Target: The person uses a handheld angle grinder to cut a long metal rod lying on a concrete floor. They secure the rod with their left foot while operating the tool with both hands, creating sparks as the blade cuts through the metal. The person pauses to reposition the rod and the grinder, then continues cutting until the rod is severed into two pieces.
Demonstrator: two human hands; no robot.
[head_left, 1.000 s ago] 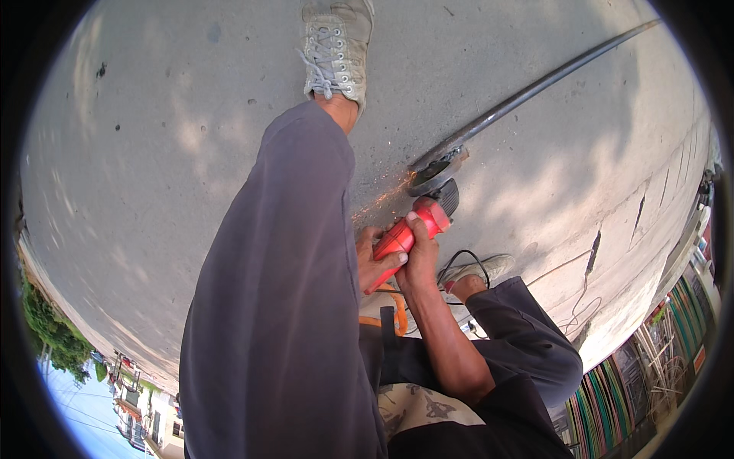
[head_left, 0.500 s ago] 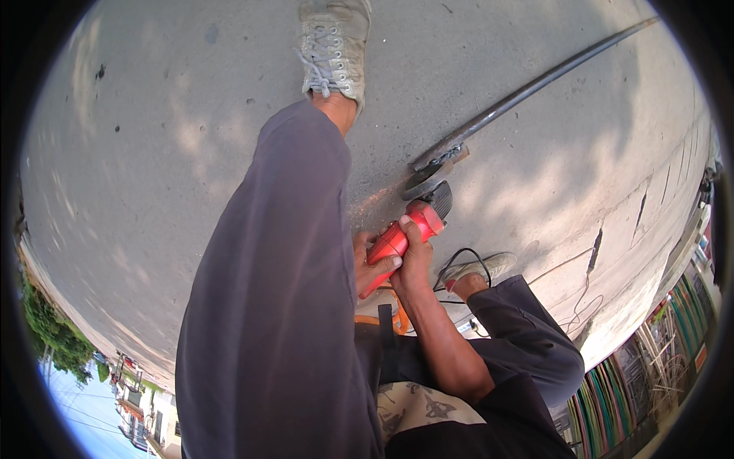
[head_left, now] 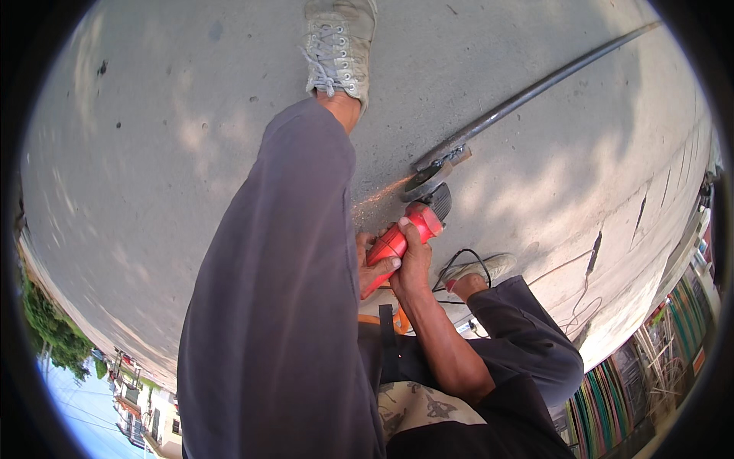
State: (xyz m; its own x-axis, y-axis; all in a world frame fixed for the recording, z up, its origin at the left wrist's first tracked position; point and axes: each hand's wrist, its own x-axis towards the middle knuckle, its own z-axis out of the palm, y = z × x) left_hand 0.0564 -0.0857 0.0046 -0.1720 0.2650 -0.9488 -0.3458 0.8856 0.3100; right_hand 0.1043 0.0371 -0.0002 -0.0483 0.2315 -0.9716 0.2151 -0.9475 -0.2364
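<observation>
Both hands grip a red angle grinder (head_left: pixel 392 243) low over the concrete. My left hand (head_left: pixel 373 264) closes around the rear of its body, partly hidden behind my trouser leg. My right hand (head_left: pixel 415 264) wraps the front, thumb on the red casing. The grinder's dark head and disc guard (head_left: pixel 428 182) meet the near end of a long dark metal bar (head_left: pixel 520 97), at a rough joint with a short metal piece (head_left: pixel 461 156). Orange sparks (head_left: pixel 382 193) fly from the disc toward the left.
My shoe (head_left: pixel 336 53) stands at the top, the other shoe (head_left: pixel 489 268) right of the grinder. A black cable (head_left: pixel 483 260) loops beside that shoe. Something orange (head_left: pixel 399 317) lies below my hands. A thin wire with a dark connector (head_left: pixel 594 252) rests on the concrete at right.
The spark stream looks brighter and longer. Both hands keep their grip, and the grinder has barely moved against the bar.
</observation>
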